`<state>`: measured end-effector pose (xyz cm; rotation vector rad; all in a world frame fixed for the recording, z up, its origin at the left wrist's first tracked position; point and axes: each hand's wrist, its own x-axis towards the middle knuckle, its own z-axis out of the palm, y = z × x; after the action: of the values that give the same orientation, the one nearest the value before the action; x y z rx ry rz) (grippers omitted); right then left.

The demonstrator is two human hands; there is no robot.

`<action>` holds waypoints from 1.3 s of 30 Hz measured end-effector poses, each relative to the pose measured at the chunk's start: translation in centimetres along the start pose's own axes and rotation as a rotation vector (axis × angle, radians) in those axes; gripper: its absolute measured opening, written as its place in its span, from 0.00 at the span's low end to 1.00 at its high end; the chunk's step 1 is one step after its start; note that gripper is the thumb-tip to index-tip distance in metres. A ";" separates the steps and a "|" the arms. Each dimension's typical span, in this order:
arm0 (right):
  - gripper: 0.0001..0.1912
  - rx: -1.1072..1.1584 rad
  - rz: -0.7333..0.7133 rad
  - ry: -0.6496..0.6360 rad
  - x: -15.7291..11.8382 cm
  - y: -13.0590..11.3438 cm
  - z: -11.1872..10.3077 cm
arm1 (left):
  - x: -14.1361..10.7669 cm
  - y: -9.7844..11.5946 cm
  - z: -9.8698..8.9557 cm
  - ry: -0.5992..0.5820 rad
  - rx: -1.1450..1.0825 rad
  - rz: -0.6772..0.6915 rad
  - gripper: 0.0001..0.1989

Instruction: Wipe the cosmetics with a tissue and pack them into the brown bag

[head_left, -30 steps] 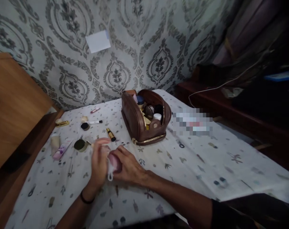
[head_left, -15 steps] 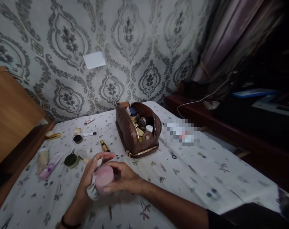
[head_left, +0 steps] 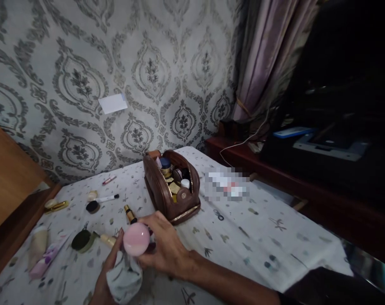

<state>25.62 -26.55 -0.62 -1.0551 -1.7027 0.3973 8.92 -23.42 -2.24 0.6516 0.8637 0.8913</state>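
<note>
My right hand (head_left: 167,250) grips a round pink jar (head_left: 136,239) by its side, its smooth glossy face toward me. Below and left of the jar, my left hand (head_left: 107,275) holds a crumpled pale cloth (head_left: 125,277) with a dark pattern. The cloth lies close against the underside of the jar. Just beyond my hands stands an open brown leather bag (head_left: 159,192), unzipped, with several jars and caps inside. A gold and black tube (head_left: 129,214) lies between the bag and my hands.
On the patterned white sheet (head_left: 243,241) at left lie a dark-lidded jar (head_left: 82,241), a beige tube (head_left: 38,245), a pink tube (head_left: 49,257), a brush (head_left: 106,198) and a small black-topped pot (head_left: 92,206). A blurred item (head_left: 227,184) lies right of the bag.
The view has shifted right and up. The pink jar has tilted to face me and risen off the cloth, which now shows more fully below it in my left hand.
</note>
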 end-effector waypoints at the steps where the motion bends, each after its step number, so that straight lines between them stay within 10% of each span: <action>1: 0.25 -0.004 -0.004 0.023 0.4 -0.4 -0.8 | 0.0 -0.1 -0.1 -0.015 0.016 -0.013 0.18; 9: 0.25 0.110 0.198 0.129 4.9 -2.0 -8.6 | 0.4 0.3 0.4 -0.234 -0.026 0.020 0.12; 16: 0.29 -0.363 0.183 0.105 10.8 1.2 -13.5 | 0.7 0.0 0.2 -0.189 -0.064 -0.027 0.12; 22: 0.22 -0.907 0.223 -0.195 13.3 2.3 -13.5 | 0.8 -0.2 0.2 -0.143 -0.045 -0.032 0.13; 39: 0.18 -1.161 0.222 -0.433 15.0 3.9 -11.9 | 1.3 -0.3 0.1 -0.151 0.017 -0.031 0.14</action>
<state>36.93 -15.09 10.33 -2.1071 -2.2463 -0.3363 9.60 -22.40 -2.86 0.7092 0.7448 0.7974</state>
